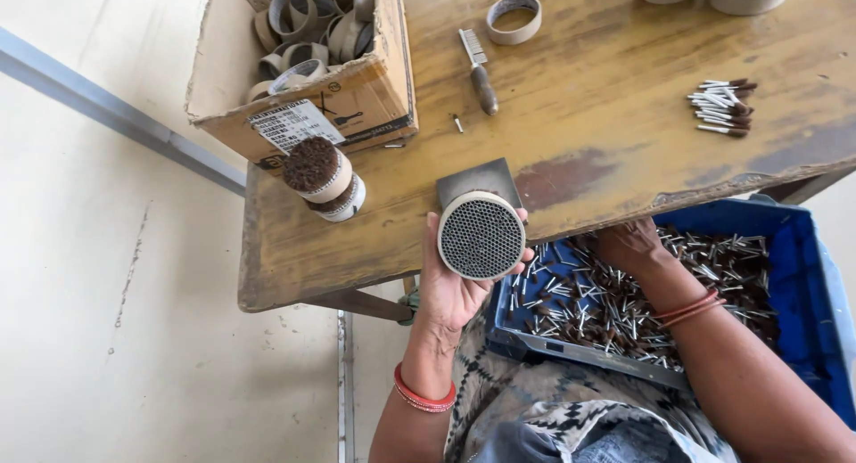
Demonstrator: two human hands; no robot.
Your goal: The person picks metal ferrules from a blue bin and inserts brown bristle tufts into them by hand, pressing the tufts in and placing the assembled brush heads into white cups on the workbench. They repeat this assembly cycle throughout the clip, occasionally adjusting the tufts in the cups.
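1. I am holding the round holder (481,237) with its perforated face up in my left hand (455,285); the fingers are closing around its rim, near the table's (588,142) near edge

2. My right hand (629,245) is reaching into the blue crate (802,276), down among the small pins (615,303) with brown heads. I cannot tell if the fingers are already pinching any pins, because they are hidden

3. I judge the step as filling: the holes are looking empty, while two filled holders (325,178) are standing at the left

4. The next move is asking for pins gathered with shafts aligned and brought over the holes
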